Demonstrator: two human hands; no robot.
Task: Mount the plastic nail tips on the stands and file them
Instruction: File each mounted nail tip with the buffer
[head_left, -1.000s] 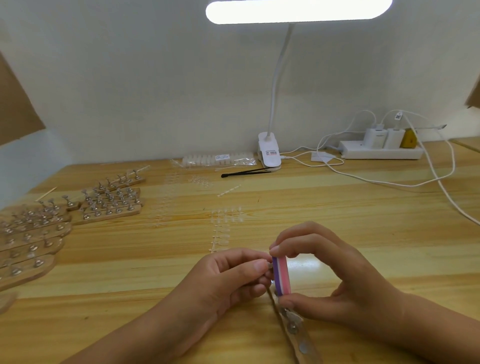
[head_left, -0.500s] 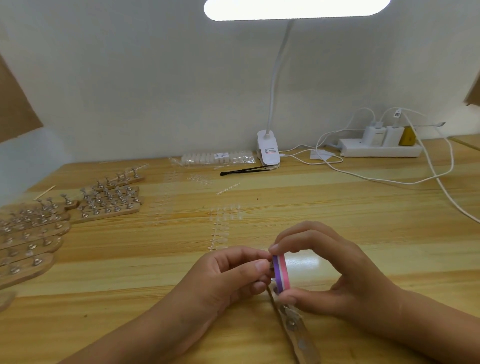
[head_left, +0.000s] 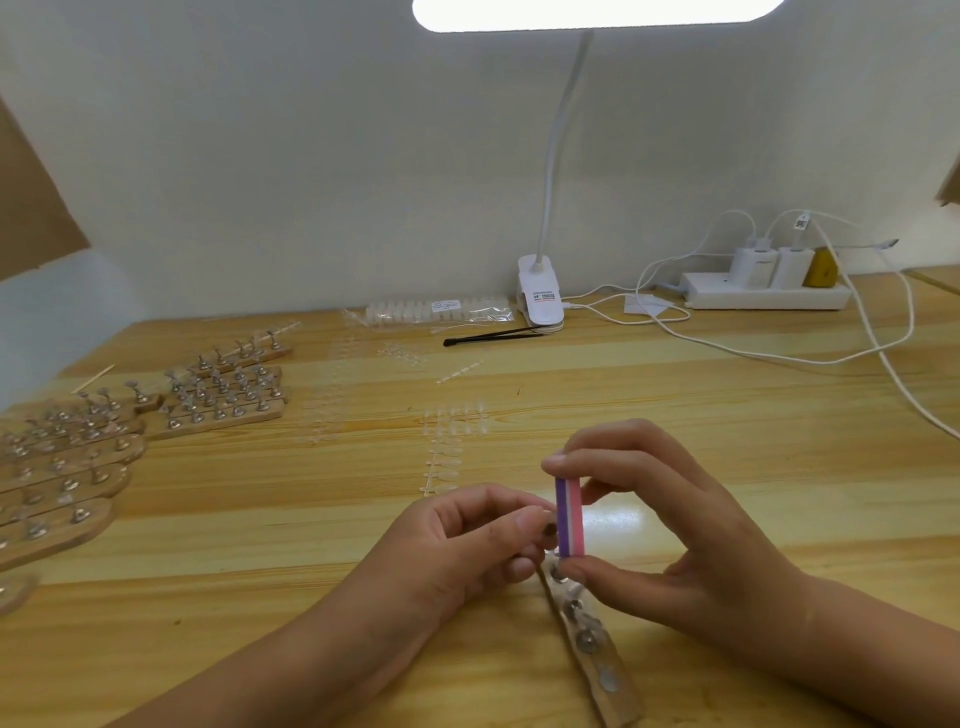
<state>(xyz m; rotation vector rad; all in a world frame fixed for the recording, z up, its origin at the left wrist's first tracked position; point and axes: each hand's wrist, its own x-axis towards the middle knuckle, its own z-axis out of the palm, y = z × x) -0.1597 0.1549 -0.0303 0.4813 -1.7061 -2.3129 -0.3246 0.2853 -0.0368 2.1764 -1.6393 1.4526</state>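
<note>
My right hand (head_left: 670, 525) pinches a small purple, white and pink file block (head_left: 569, 517) upright between forefinger and thumb. My left hand (head_left: 462, 545) pinches a small metal stand (head_left: 549, 529) with a nail tip against the block's purple side; the tip itself is mostly hidden by my fingers. Below both hands a wooden stand strip (head_left: 592, 649) with several metal holders lies on the table, pointing toward me. Clear nail tips on sprues (head_left: 447, 452) lie just beyond my hands.
Several wooden strips with metal stands (head_left: 223, 395) fill the left side, with more strips (head_left: 62, 467) at the far left edge. At the back stand a clip lamp (head_left: 540, 301), a bag of tips (head_left: 436, 312), black tweezers (head_left: 493, 336), and a power strip (head_left: 763, 296) with white cables.
The file block has shifted slightly up between my right fingers while my left hand keeps the stand against it. The view has tilted a little.
</note>
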